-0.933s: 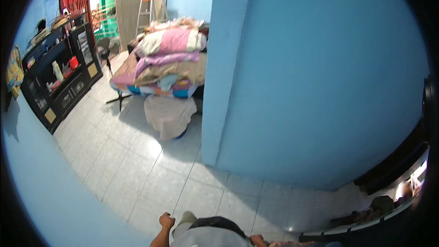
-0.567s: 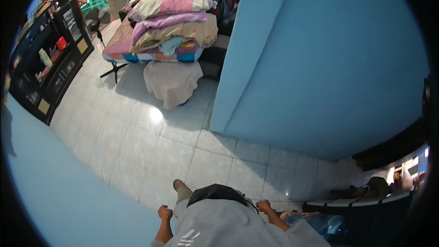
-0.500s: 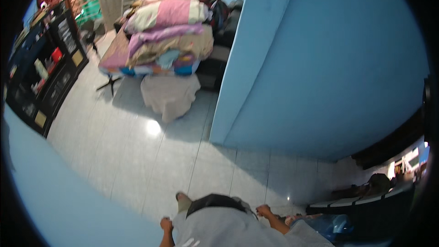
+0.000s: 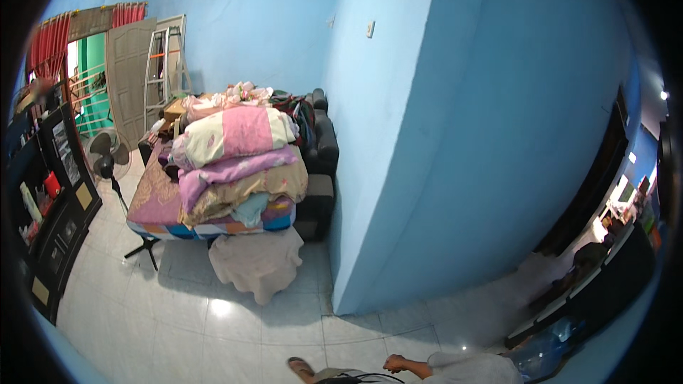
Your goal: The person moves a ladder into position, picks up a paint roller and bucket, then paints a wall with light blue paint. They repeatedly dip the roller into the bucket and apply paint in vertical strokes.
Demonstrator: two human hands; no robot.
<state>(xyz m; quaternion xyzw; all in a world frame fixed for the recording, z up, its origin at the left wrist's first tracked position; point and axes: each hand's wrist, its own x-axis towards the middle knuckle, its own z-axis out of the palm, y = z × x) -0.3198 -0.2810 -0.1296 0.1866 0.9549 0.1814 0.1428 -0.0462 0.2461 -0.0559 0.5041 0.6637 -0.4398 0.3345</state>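
My right hand (image 4: 400, 364) shows at the lower edge beside my body, its fingers curled closed. I make out nothing held in it, and it is apart from the furniture. My left hand is out of the picture. A brown sandalled foot (image 4: 300, 366) of mine is on the pale tiled floor (image 4: 284, 331). Ahead stands a bed-like platform piled with folded bedding: a pink and cream blanket (image 4: 238, 131), a purple cloth (image 4: 235, 171) and a tan cloth (image 4: 249, 188). A beige cloth (image 4: 257, 263) hangs from its front edge to the floor.
A blue wall corner (image 4: 370, 242) juts out at the right. A black cabinet (image 4: 64, 206) lines the left side, with a standing fan (image 4: 107, 163) beyond it. Farther back are a ladder (image 4: 165, 71) and a door (image 4: 130, 78). A clear plastic item (image 4: 551, 348) lies at lower right.
The view has tilted up, so the bedding pile sits lower and looks nearer, and the fan, ladder and door show. My left hand has dropped out of the picture.
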